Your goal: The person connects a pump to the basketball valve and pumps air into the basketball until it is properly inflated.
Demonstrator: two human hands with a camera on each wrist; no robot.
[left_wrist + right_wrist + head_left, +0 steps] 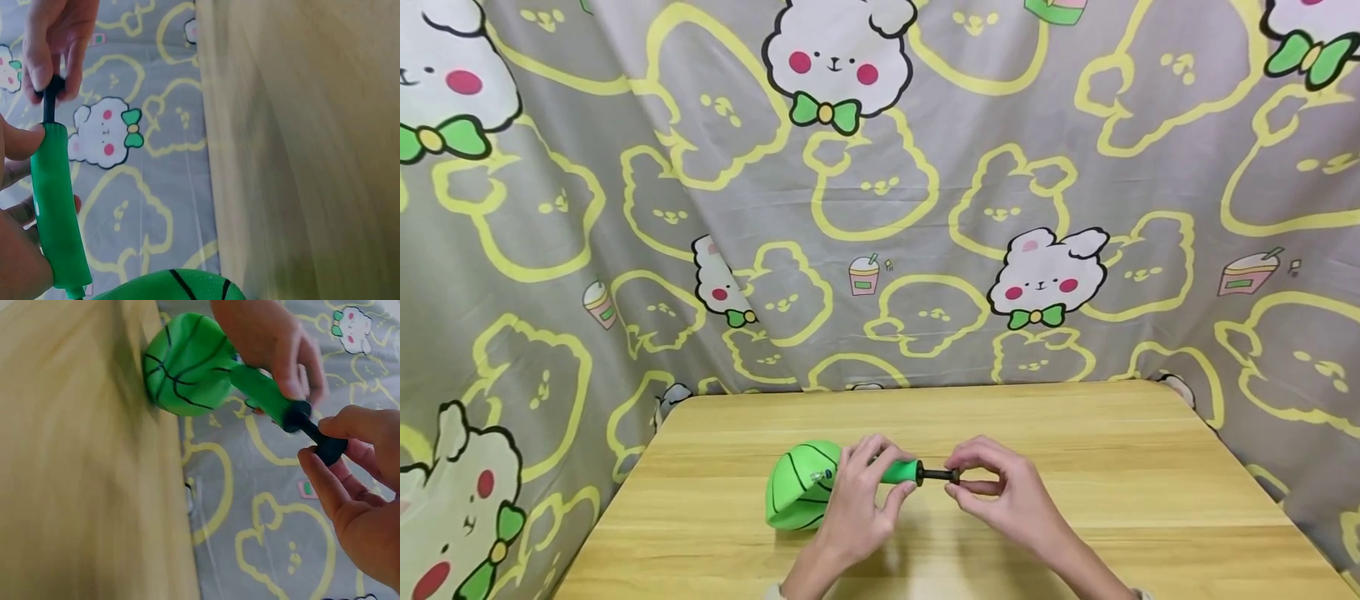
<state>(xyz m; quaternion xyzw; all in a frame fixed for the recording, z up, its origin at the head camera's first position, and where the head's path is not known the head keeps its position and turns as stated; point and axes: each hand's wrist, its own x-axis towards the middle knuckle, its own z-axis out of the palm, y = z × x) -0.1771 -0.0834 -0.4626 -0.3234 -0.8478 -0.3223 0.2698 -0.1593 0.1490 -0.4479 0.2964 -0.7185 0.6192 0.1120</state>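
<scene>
A green ball with black lines sits on the table, its side dented in. My left hand grips the green barrel of a small hand pump, which lies level with its nozzle end toward the ball. In the right wrist view the pump's barrel meets the ball at its side. My right hand pinches the black knob of the pump's handle between thumb and fingers. A short length of black rod shows between barrel and knob.
The wooden table has rounded far corners. Behind it and along both sides hangs a grey curtain printed with white rabbits and yellow outlines.
</scene>
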